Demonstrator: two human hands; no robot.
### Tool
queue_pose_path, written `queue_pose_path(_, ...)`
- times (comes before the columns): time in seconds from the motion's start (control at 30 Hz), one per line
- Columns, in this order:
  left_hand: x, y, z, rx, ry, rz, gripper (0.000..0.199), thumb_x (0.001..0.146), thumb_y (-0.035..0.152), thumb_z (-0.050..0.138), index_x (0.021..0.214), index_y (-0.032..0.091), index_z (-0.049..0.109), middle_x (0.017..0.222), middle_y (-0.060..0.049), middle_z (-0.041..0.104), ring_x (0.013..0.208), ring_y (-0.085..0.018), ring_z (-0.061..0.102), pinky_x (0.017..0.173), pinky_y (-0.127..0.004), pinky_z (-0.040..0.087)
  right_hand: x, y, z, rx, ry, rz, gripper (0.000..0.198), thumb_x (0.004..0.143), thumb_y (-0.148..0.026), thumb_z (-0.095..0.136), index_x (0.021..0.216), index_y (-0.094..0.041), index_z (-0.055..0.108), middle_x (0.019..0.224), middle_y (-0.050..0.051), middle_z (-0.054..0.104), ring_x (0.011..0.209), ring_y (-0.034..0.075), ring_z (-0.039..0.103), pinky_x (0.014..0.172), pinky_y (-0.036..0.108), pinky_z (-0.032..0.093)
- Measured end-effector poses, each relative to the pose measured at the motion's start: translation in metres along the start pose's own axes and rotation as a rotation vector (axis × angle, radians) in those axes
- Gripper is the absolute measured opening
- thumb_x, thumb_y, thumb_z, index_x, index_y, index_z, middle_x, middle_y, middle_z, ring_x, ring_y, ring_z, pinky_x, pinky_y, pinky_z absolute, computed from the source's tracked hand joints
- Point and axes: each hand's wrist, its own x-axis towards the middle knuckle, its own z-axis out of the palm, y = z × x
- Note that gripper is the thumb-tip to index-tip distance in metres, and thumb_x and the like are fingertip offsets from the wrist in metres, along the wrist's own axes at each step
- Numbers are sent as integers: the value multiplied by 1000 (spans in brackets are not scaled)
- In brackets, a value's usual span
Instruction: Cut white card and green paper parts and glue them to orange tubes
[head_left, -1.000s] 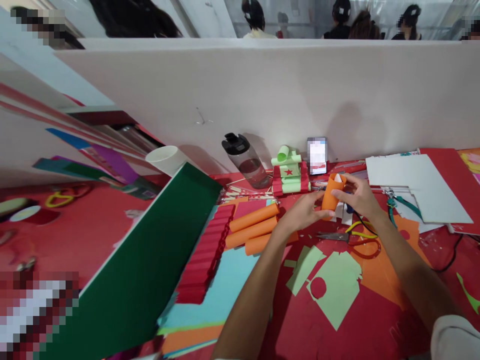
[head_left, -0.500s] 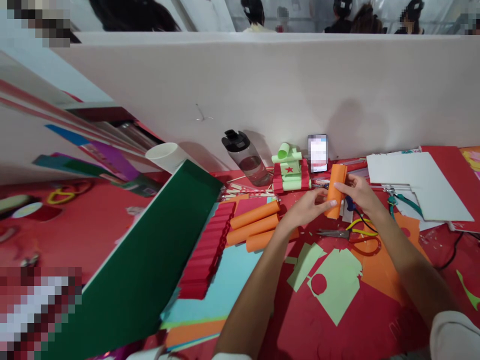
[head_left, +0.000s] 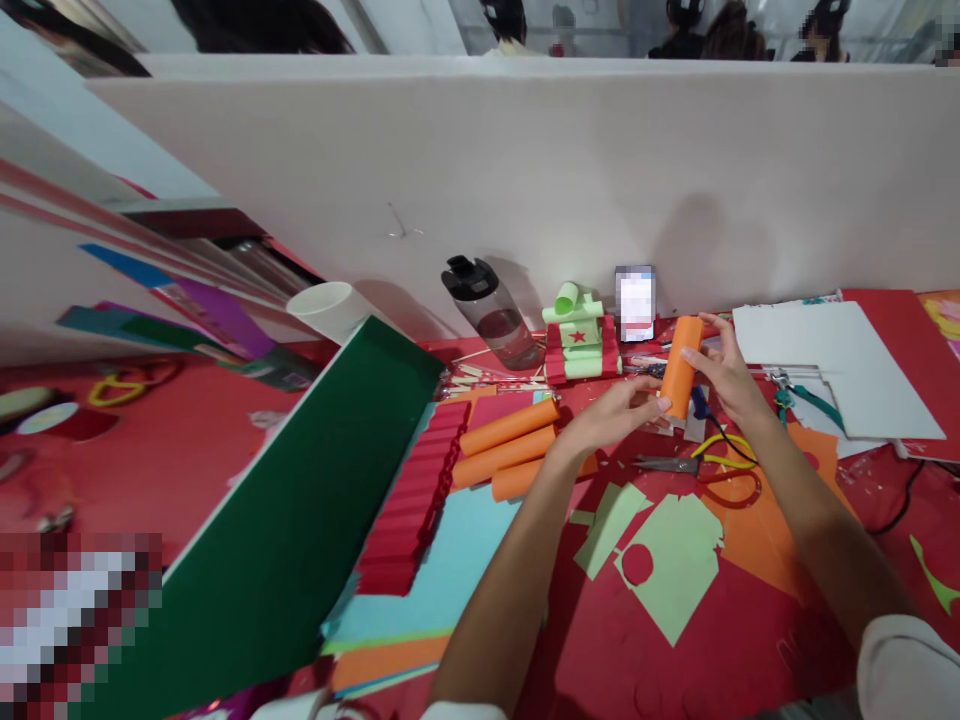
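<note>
Right hand (head_left: 726, 372) clamps the orange tube (head_left: 679, 372), right of centre; left hand (head_left: 611, 415) touches its lower end, whether gripping I cannot tell. I judge this tube rolled but unjoined, like the three orange rolls (head_left: 504, 457) at centre. Beyond, the green-and-red model (head_left: 581, 336) appears assembled.

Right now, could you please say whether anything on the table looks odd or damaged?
Nothing looks spilled. The pale green sheet near the scissors looks oddly cut: its upper right edge is ragged, and a loose green piece lies askew beside it. The held orange roll shows no visible damage.
</note>
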Motion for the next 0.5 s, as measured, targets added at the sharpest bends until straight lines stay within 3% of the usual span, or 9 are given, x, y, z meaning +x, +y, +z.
queue_pose_path(0.13,3,-7,-3,11,-37,45,36,97,39,69,125,18,62,112,-11,76,95,-22,77,92,-43,61,0,-2,-1,14,-24,8,69,73,-48,86,130,-35,49,94,-1,69,81,19,67,65,30,56)
queue_pose_path(0.3,3,-11,-11,85,-138,156,52,90,32,75,138,22,56,127,-12,73,114,-25,73,101,-44,57,-1,-3,-2,18,-22,32,67,73,-50,85,127,-36,48,96,0,68,86,22,68,68,33,60)
queue_pose_path(0.5,0,-12,-15,150,-135,219,45,101,35,59,144,23,54,118,-12,77,108,-25,75,99,-45,58,-1,-7,-5,3,-13,34,69,71,-53,85,124,-36,44,99,-1,67,90,22,68,68,33,61)
